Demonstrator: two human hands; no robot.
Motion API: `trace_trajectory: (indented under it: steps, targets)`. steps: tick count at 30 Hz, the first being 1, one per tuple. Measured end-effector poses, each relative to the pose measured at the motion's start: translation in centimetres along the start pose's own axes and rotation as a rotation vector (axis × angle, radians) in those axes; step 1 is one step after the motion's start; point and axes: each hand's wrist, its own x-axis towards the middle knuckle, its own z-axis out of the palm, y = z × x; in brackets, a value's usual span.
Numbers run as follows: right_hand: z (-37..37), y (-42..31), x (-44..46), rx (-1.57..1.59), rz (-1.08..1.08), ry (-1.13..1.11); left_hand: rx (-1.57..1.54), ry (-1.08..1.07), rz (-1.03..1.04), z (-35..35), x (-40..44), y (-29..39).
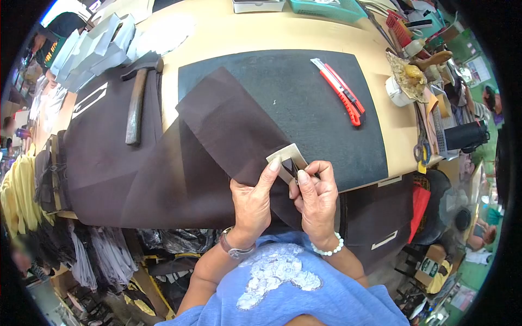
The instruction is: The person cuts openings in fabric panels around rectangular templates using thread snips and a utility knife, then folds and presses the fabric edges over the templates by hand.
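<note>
- Here's the left hand (251,209), pinching the pale square piece (291,151) against the end of the brown strip (234,117): thumb flat on top, fingers tucked underneath, mostly out of sight.
- Over on the right hand (316,209), thumb and fingertips close together, and they've got a small black piece (290,164) pinched right over the pale square!
- That pale square sits near the front edge of the black mat (304,92), right between the two hands.
- The brown strip slants away to the far left across the mat, with a wide brown sheet (114,174) spread beside it, hanging over the table's front edge.
- Up on the mat's right side lies the red cutter (340,92), blade end pointing away.
- Out left, the hammer (137,103) rests on brown material, head at the far end.
- And past the mat's right edge, a white tub (399,93) stands on the table (217,32).
</note>
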Motion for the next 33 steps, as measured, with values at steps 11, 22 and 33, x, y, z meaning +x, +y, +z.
trace_trajectory:
  steps: [11,22,33]
  targets:
    - [-3.4,-4.1,8.9,-1.32,-0.742,-0.032,-0.008,-0.036,-0.071,0.5,0.6,0.9]
    - [-1.6,-6.6,7.6,-1.129,-0.954,-0.637,-0.052,-0.037,-0.134,0.1,0.9,0.8]
    - [-1.5,-5.5,9.2,-1.157,-1.148,-0.701,-0.012,-0.057,-0.133,0.0,0.8,0.9]
